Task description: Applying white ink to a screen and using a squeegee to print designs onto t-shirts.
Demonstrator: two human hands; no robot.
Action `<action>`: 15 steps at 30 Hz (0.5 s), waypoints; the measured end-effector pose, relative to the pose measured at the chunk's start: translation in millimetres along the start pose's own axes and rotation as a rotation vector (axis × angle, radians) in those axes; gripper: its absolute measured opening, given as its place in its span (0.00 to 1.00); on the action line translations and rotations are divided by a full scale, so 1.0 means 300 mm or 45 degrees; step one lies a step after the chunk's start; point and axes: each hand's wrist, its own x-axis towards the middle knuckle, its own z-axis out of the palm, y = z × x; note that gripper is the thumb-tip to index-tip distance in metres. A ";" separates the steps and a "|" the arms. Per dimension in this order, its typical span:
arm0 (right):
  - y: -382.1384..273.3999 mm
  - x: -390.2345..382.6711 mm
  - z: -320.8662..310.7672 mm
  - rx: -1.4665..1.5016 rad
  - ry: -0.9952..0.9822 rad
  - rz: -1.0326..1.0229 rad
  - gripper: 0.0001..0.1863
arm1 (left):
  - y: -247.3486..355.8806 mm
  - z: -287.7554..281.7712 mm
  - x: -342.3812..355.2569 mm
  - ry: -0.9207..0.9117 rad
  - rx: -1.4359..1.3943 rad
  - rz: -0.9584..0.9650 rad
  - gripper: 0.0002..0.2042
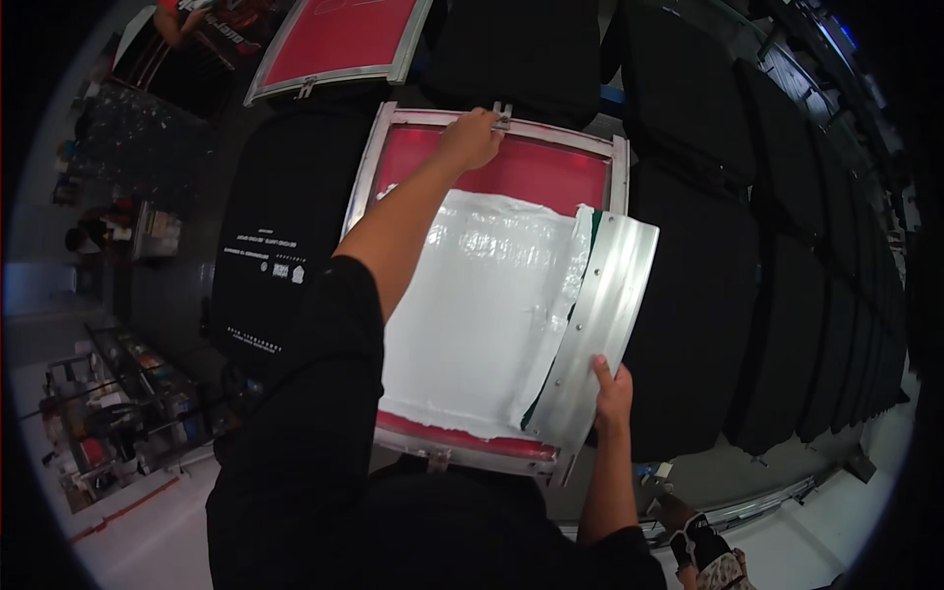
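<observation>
A metal-edged printing screen [374, 162] with red mesh lies in front of me, over a black garment board. Thick white ink [462, 295] covers most of its mesh. At the far edge of the screen, my left hand [474, 140] is closed on the frame beside a small metal clip [502, 118]. My right hand [614, 391] grips a long silver squeegee [612, 300] from its right side, thumb on top. The squeegee stands along the right side of the screen, its green blade [594, 234] against the ink. The fingers below it are hidden.
A second red screen [339, 39] lies at the far left. Black-covered boards [688, 315] run in rows to the right. A black garment with white print [280, 236] lies at left. Another person [710, 551] shows at the lower right, and another's arm [175, 29] at upper left.
</observation>
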 end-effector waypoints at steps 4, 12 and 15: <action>-0.005 -0.011 0.001 0.036 0.022 0.003 0.25 | -0.010 0.114 0.219 0.114 0.213 0.058 0.24; -0.020 -0.012 -0.006 0.076 -0.021 -0.005 0.29 | -0.047 0.164 0.226 0.147 0.350 0.111 0.10; -0.013 -0.009 -0.005 0.076 -0.017 -0.016 0.29 | -0.044 0.147 0.207 0.133 0.240 0.044 0.10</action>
